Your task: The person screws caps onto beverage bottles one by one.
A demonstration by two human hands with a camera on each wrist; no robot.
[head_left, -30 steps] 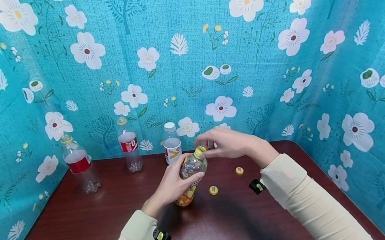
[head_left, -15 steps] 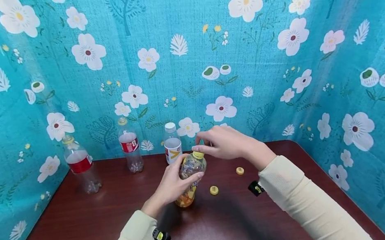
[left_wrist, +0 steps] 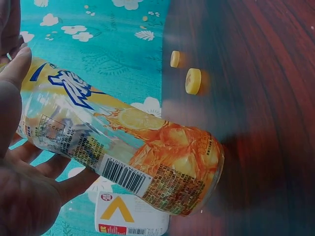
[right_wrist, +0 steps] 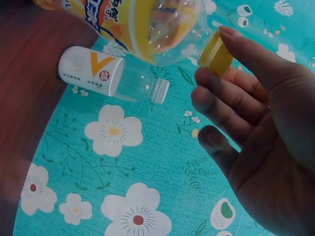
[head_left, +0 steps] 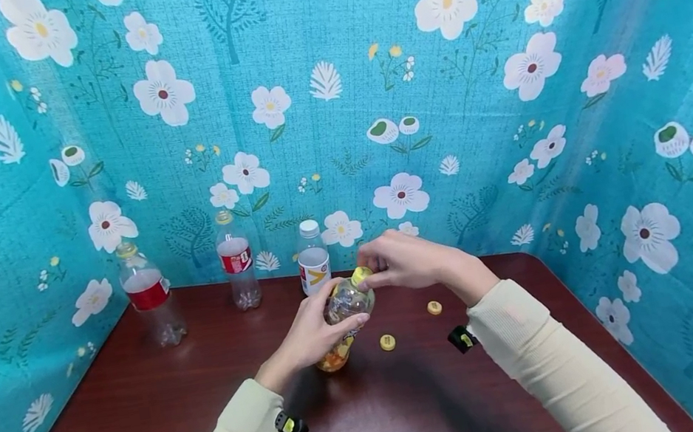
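Observation:
My left hand (head_left: pixel 306 335) grips a clear plastic drink bottle (head_left: pixel 348 305) round its upper body, and the bottle leans a little to the right. Its yellow wrapper (left_wrist: pixel 128 118) carries orange fruit pictures and a barcode. On the bottle's mouth sits a yellow cap (right_wrist: pixel 216 53). My right hand (head_left: pixel 408 260) pinches this cap between thumb and fingers, while the remaining fingers are loosely bent. In the head view those fingers hide part of the cap. I cannot tell how tightly the cap sits.
Behind the held bottle stands a white-capped bottle (head_left: pixel 314 262). Two red-labelled bottles with yellow tops, one at the far left (head_left: pixel 152 297) and one nearer the middle (head_left: pixel 236 258), stand at the back. Two loose yellow caps lie right, one nearer (head_left: pixel 388 343), one farther (head_left: pixel 434 307). Floral cloth (head_left: pixel 329 99) surrounds the table.
My right hand's fingers have shifted round the yellow cap, closing in from above it to a pinch at its side. The bottle top rocks slightly; my left hand keeps its grip.

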